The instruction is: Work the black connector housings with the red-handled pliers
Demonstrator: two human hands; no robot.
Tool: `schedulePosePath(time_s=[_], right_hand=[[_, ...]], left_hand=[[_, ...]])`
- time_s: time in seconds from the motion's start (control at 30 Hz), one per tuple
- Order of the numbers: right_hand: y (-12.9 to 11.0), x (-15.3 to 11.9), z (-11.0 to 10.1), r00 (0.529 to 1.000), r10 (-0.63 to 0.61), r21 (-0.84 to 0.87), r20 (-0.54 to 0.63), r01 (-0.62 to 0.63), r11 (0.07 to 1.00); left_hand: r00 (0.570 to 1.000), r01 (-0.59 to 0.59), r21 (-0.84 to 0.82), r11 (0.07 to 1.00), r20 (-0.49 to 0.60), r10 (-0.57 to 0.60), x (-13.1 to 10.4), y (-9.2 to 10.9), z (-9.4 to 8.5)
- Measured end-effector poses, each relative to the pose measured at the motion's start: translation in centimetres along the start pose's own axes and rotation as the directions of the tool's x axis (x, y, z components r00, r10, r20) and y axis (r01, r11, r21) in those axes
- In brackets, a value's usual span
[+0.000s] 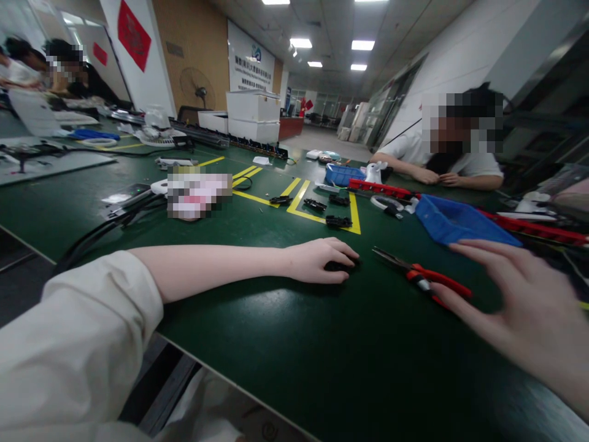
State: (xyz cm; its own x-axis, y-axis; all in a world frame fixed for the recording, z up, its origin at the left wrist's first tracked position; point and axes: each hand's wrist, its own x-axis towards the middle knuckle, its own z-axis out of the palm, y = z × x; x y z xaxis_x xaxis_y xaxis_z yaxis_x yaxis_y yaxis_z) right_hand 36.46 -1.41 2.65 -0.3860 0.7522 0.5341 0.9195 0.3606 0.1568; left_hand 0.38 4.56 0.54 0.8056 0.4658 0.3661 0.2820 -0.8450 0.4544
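Observation:
My left hand (317, 261) rests low over the green table, its fingers curled round a small black part (339, 266) that is mostly hidden beneath them. To the right lie long-nose pliers (419, 280) with red-and-black handles, jaws pointing left. My right hand (524, 294) is slightly blurred, with thumb and fingers spread apart. Its thumb overlaps the plier handles in view; whether it touches them I cannot tell. Beyond my left hand, several similar black parts (338, 221) sit in and beside a yellow tape outline (356, 212).
Blue trays (464, 220) and a red strip (381, 188) lie at the right. A phone-like pink object (197, 196) and black cables (99, 230) lie at the left. One co-worker's hands (442, 178) rest across the table. The table's front edge (221, 374) runs below my left arm.

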Motion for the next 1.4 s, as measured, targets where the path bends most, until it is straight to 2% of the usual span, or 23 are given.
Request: schedulePosePath(time_s=[0.03, 0.1, 0.17, 0.23, 0.27, 0.5, 0.6, 0.73, 0.87, 1.07, 1.2, 1.27, 1.33, 1.4], right_hand=[[-0.1, 1.1, 1.1, 0.999, 0.008, -0.003, 0.034, -0.007, 1.0], [0.1, 2.5, 2.9, 0.983, 0.06, 0.0, 0.174, -0.061, 0.998], [0.7, 2.8, 4.0, 0.924, 0.132, 0.006, 0.358, -0.144, 0.99], [1.2, 2.6, 4.3, 0.891, 0.154, -0.006, 0.428, -0.167, 0.986], [1.2, 2.4, 4.3, 0.89, 0.154, -0.012, 0.429, -0.165, 0.986], [0.9, 1.6, 4.0, 0.96, 0.071, -0.011, 0.271, -0.07, 0.997], [0.6, 1.6, 3.7, 0.952, 0.067, 0.042, 0.297, -0.083, 0.996], [0.0, 1.7, 3.1, 0.932, 0.125, 0.062, 0.341, -0.155, 0.986], [-0.1, 1.7, 2.9, 0.948, 0.134, 0.006, 0.289, -0.142, 0.99], [0.8, 1.3, 3.3, 0.982, 0.024, -0.086, 0.185, -0.009, 0.996], [0.5, 1.0, 3.0, 0.99, -0.108, -0.026, 0.091, 0.11, 0.994], [0.1, 0.9, 2.8, 0.978, -0.208, 0.031, -0.018, 0.209, 0.977], [-0.5, 0.7, 2.4, 0.945, -0.299, 0.067, -0.131, 0.31, 0.948], [-1.3, 0.5, 2.1, 0.916, -0.353, 0.094, -0.189, 0.375, 0.922]], left_hand=[[1.0, 0.005, -0.017, 1.0, -0.008, -0.005, 0.0, -0.1, 0.1], [1.0, 0.016, -0.047, 0.999, -0.016, -0.017, 0.0, -0.4, 0.2], [1.0, 0.022, -0.063, 0.998, -0.017, -0.023, 0.0, -0.6, 0.2], [0.999, 0.031, -0.071, 0.997, -0.023, -0.032, 0.0, -0.8, 0.2], [0.999, 0.039, -0.076, 0.996, -0.029, -0.042, 0.0, -0.8, 0.1], [0.993, 0.093, -0.097, 0.991, -0.066, -0.1, 0.1, -1.2, 0.3], [0.99, 0.106, -0.084, 0.991, -0.089, -0.114, 0.1, -1.3, 0.3], [0.99, 0.105, -0.082, 0.991, -0.087, -0.112, 0.0, -1.2, 0.1], [0.995, 0.086, -0.097, 0.992, -0.046, -0.091, 0.0, -0.8, -0.2], [0.996, 0.068, -0.131, 0.989, -0.042, -0.074, 0.1, -0.7, -0.2], [0.995, 0.086, -0.159, 0.984, -0.042, -0.093, 0.1, -0.7, 0.0], [0.995, 0.084, -0.16, 0.984, -0.039, -0.091, 0.1, -0.7, 0.0], [0.997, 0.069, -0.159, 0.985, -0.027, -0.074, 0.1, -0.7, -0.1], [0.998, 0.05, -0.161, 0.986, -0.015, -0.053, 0.1, -0.6, -0.1]])
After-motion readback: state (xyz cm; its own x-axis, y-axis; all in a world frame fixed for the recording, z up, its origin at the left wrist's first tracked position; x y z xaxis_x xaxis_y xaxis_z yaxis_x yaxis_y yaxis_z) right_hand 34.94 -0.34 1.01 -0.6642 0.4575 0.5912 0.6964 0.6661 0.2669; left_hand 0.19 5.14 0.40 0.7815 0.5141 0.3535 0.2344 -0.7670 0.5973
